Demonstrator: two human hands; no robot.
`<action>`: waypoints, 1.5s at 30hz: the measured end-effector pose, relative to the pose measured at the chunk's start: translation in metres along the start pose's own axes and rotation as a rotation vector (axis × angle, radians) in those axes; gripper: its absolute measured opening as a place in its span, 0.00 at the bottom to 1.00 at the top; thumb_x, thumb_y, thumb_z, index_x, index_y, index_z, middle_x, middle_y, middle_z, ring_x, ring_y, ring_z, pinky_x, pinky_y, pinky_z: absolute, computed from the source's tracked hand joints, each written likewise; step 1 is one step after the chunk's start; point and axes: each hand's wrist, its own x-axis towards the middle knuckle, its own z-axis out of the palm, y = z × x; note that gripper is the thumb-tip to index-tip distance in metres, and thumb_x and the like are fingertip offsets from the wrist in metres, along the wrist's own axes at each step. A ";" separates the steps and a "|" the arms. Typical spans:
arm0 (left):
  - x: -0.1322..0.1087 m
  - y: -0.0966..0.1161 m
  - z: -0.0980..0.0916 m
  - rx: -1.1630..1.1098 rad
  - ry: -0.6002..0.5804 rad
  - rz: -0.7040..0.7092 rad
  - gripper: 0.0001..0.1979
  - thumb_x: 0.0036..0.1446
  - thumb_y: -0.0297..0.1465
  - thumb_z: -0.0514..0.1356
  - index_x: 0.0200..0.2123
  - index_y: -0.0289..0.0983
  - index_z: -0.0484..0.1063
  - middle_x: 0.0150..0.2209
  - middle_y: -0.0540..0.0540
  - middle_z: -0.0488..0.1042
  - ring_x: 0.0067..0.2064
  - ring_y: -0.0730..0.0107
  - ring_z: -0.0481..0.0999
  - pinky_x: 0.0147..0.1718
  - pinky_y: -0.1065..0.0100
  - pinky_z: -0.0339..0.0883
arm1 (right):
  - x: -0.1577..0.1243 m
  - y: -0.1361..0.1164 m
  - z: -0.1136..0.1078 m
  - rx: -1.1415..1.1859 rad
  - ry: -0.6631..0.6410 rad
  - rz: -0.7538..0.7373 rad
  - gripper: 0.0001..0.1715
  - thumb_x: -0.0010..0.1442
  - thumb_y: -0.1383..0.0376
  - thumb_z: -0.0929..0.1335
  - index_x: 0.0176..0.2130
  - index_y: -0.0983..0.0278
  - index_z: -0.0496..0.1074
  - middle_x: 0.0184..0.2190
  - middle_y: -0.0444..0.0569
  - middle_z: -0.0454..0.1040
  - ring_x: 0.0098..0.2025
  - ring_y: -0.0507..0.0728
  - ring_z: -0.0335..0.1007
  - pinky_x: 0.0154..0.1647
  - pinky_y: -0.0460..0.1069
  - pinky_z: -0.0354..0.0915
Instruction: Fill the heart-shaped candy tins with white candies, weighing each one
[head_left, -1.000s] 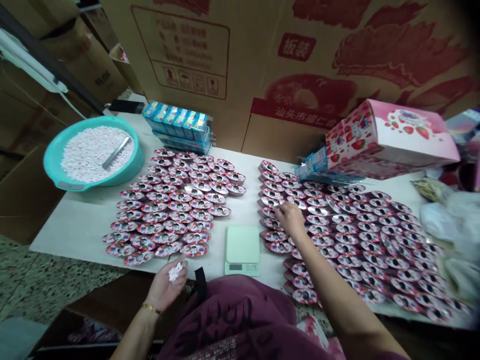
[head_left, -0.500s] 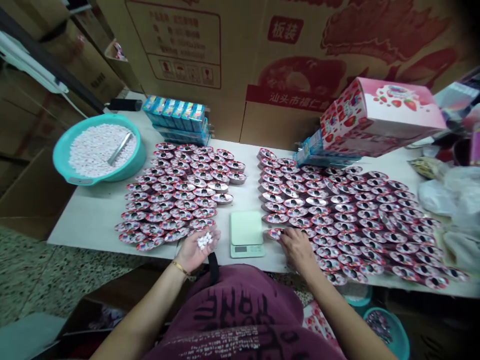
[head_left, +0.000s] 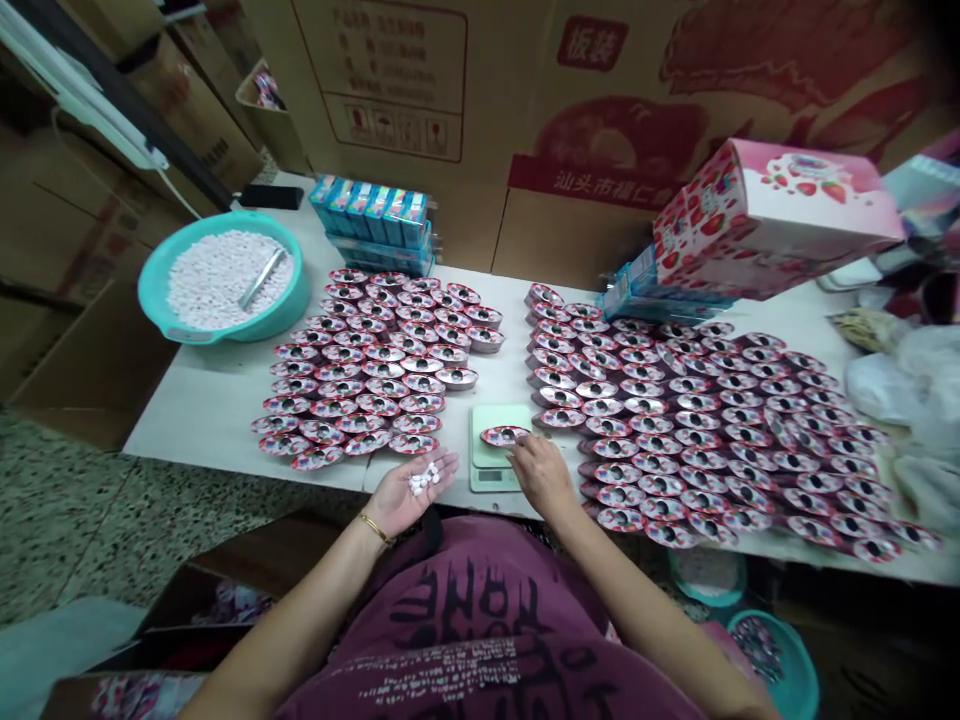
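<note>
Tin [head_left: 505,435] on scale [head_left: 495,450], pinched by right hand [head_left: 541,475], left hand [head_left: 409,492] open, cupping white tablets [head_left: 424,479]

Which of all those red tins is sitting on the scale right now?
The single red tin on the pale green scale, at the right hand fingertips. All the others lie in the two groups on the table.

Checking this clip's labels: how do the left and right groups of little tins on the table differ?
The left group of tins is smaller and compact, near the teal basin. The right group of tins is larger, spreading to the table's right end. Both hold overlapping red-rimmed oval tins; a scale sits between them.
</note>
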 end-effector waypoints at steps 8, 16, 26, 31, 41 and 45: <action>-0.005 -0.032 -0.007 0.149 0.017 -0.104 0.12 0.41 0.15 0.52 0.29 0.29 0.71 0.24 0.45 0.72 0.28 0.74 0.71 0.33 0.71 0.63 | -0.002 -0.078 0.000 0.272 -0.273 -0.294 0.14 0.56 0.67 0.60 0.45 0.64 0.63 0.37 0.50 0.65 0.38 0.54 0.59 0.34 0.47 0.59; -0.020 -0.039 -0.020 0.081 0.014 -0.137 0.14 0.40 0.15 0.50 0.28 0.31 0.70 0.24 0.47 0.70 0.30 0.71 0.70 0.37 0.67 0.63 | -0.003 -0.088 0.014 0.153 -0.362 -0.334 0.05 0.55 0.68 0.63 0.34 0.65 0.66 0.32 0.46 0.65 0.34 0.53 0.58 0.28 0.45 0.56; -0.003 -0.036 -0.004 0.129 -0.088 -0.141 0.17 0.41 0.16 0.49 0.35 0.29 0.70 0.31 0.42 0.73 0.37 0.68 0.72 0.44 0.63 0.61 | 0.001 -0.063 0.000 0.321 -0.294 -0.240 0.06 0.54 0.71 0.61 0.33 0.66 0.67 0.31 0.47 0.64 0.34 0.51 0.60 0.30 0.43 0.57; 0.017 -0.029 0.012 0.097 -0.152 -0.148 0.20 0.43 0.17 0.50 0.43 0.24 0.65 0.43 0.33 0.70 0.48 0.60 0.67 0.48 0.64 0.58 | 0.012 -0.016 -0.002 0.500 0.031 -0.012 0.08 0.54 0.71 0.60 0.33 0.66 0.68 0.31 0.48 0.65 0.36 0.51 0.61 0.37 0.45 0.59; 0.016 -0.031 0.002 0.031 -0.118 -0.125 0.20 0.43 0.17 0.50 0.44 0.24 0.65 0.47 0.33 0.67 0.51 0.58 0.63 0.48 0.65 0.59 | 0.017 0.020 0.000 0.471 0.126 0.089 0.12 0.57 0.69 0.58 0.36 0.65 0.69 0.35 0.50 0.69 0.39 0.52 0.64 0.41 0.47 0.60; 0.012 -0.033 0.002 -0.024 -0.077 -0.124 0.17 0.48 0.21 0.50 0.43 0.25 0.65 0.43 0.36 0.70 0.45 0.63 0.69 0.45 0.65 0.61 | 0.003 -0.019 -0.003 0.507 -0.004 -0.128 0.11 0.58 0.67 0.59 0.39 0.64 0.67 0.36 0.49 0.69 0.40 0.52 0.63 0.42 0.47 0.60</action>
